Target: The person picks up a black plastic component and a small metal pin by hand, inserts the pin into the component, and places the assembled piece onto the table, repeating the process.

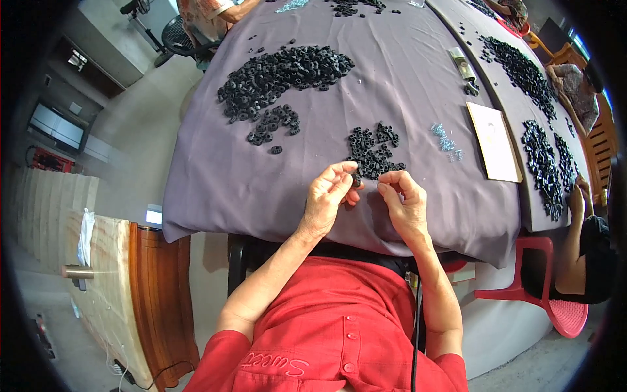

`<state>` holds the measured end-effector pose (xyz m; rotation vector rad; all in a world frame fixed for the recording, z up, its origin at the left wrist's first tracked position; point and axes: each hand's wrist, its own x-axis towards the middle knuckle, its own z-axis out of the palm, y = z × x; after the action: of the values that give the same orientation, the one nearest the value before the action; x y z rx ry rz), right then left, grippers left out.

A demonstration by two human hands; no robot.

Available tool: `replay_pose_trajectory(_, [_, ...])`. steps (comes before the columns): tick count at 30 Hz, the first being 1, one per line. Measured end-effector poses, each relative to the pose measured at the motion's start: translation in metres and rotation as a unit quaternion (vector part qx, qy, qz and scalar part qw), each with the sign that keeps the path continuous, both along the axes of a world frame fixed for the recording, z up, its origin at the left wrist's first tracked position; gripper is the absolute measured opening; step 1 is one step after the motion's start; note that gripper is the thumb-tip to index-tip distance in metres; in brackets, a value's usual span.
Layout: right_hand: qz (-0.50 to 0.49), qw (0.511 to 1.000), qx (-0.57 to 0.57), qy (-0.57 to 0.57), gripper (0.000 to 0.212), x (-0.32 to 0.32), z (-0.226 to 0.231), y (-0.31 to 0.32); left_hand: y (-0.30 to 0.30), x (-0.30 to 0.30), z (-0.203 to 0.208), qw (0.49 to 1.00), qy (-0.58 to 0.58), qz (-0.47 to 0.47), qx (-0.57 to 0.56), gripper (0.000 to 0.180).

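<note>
My left hand (328, 196) is closed at the near part of the table, pinching a small black ring-like plastic part (356, 179) between thumb and fingers. Just to its right, my right hand (405, 204) has its thumb and forefinger pressed together. Whatever sits in that pinch is too small to make out. Directly beyond both hands lies a small pile of black plastic parts (373, 151). A larger heap of black ring-shaped parts (281, 75) spreads farther off to the left. Small pale-blue, shiny pieces (443, 138) lie right of the near pile.
A grey-purple cloth (313, 130) covers the table. To the right are a flat cream board (494, 140) and a small packet (462, 63). More black parts (542, 163) lie on the adjoining table, where another person's arm (576, 209) rests. A red plastic chair (522, 277) stands at right.
</note>
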<state>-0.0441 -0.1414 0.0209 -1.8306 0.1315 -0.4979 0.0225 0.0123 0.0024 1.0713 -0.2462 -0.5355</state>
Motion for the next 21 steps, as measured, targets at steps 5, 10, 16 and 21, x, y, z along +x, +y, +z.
replay_pose_trajectory(5, [0.028, 0.996, -0.059, -0.065, 0.009, -0.001, 0.002, 0.004, -0.004, -0.002, -0.001, 0.999, 0.037, 0.036, -0.014, 0.021])
replay_pose_trajectory(10, [0.033, 0.995, -0.064, -0.070, 0.010, -0.002, 0.005, 0.009, -0.005, -0.004, 0.001, 0.999, 0.039, 0.036, -0.012, 0.019])
replay_pose_trajectory(16, [0.023, 0.995, -0.059, -0.077, 0.012, -0.001, 0.003, 0.010, -0.006, -0.005, 0.002, 0.999, 0.020, 0.027, 0.013, 0.019])
replay_pose_trajectory(21, [0.019, 0.991, -0.100, -0.082, 0.013, -0.001, 0.005, 0.013, -0.003, -0.005, 0.001, 0.999, 0.037, 0.020, 0.017, 0.017])
